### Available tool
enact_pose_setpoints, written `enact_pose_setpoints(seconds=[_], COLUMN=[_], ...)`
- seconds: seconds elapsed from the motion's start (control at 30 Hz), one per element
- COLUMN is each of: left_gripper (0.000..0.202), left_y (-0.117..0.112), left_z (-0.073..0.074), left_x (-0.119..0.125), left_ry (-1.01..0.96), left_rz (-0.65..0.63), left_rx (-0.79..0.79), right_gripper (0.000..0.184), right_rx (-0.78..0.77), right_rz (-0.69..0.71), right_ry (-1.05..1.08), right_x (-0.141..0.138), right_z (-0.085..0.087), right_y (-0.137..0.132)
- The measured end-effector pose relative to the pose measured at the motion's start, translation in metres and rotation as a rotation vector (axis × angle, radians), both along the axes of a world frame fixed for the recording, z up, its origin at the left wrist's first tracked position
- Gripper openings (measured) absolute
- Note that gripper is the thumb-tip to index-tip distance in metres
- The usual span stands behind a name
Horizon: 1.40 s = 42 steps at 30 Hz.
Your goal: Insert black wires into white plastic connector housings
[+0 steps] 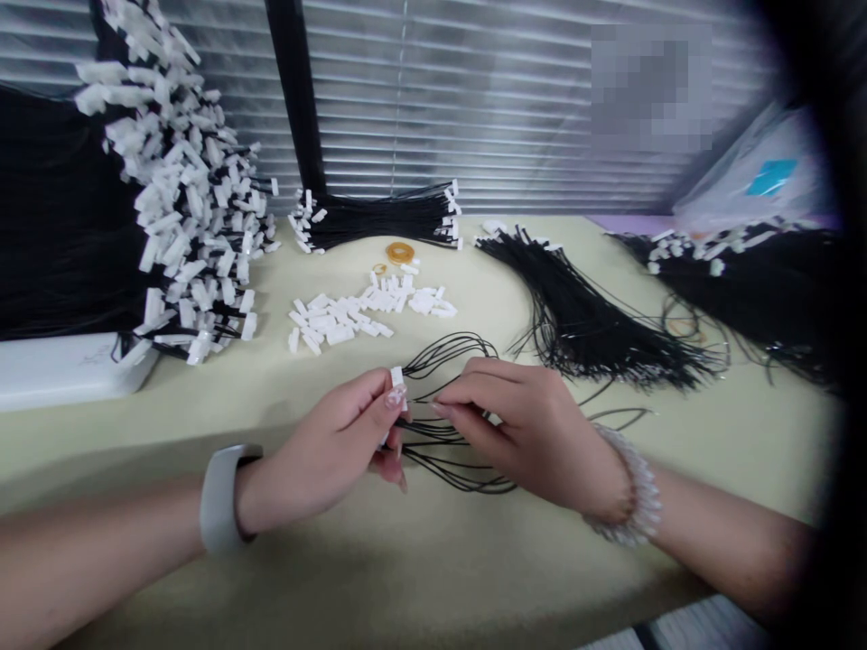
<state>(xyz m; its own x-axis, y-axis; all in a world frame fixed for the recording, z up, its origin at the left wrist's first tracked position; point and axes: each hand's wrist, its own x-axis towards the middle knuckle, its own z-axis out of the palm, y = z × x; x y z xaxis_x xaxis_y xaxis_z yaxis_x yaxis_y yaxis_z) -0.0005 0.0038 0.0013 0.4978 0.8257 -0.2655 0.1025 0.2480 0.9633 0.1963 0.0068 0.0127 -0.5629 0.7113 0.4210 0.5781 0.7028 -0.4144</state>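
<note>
My left hand (339, 442) pinches a small white connector (397, 376) between thumb and fingers just above the table. My right hand (521, 424) is closed in a pinch on thin black wires (443, 352) that loop away behind both hands and run into the connector. The two hands almost touch at the fingertips. A pile of loose white connectors (366, 316) lies on the table just beyond my hands. A fan of loose black wires (589, 325) spreads to the right of it.
A large bundle of black wires with white connectors (182, 199) stands at the left, above a white box (68, 366). A tied bundle (379, 218) and rubber bands (399, 252) lie at the back. More wires (745, 280) fill the far right. Window blinds (474, 99) behind.
</note>
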Motion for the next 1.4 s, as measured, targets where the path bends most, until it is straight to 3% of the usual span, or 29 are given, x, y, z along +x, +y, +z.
enact_pose_setpoints(seconds=[0.47, 1.17, 1.4], left_gripper=[0.029, 0.029, 0.029], left_y=[0.0006, 0.0011, 0.0014], left_z=[0.0004, 0.0000, -0.0021], left_x=[-0.0004, 0.0017, 0.0020], left_ry=[-0.001, 0.040, 0.027], left_rz=[-0.004, -0.002, 0.005], left_rx=[-0.014, 0.000, -0.006], right_gripper=[0.014, 0.010, 0.012], right_rx=[0.105, 0.431, 0.467], right_rz=[-0.005, -0.003, -0.023], right_ry=[-0.101, -0.239, -0.286], right_x=[0.0038, 0.0057, 0.0048], right_z=[0.0006, 0.0017, 0.0053], right_y=[-0.0035, -0.0035, -0.0048])
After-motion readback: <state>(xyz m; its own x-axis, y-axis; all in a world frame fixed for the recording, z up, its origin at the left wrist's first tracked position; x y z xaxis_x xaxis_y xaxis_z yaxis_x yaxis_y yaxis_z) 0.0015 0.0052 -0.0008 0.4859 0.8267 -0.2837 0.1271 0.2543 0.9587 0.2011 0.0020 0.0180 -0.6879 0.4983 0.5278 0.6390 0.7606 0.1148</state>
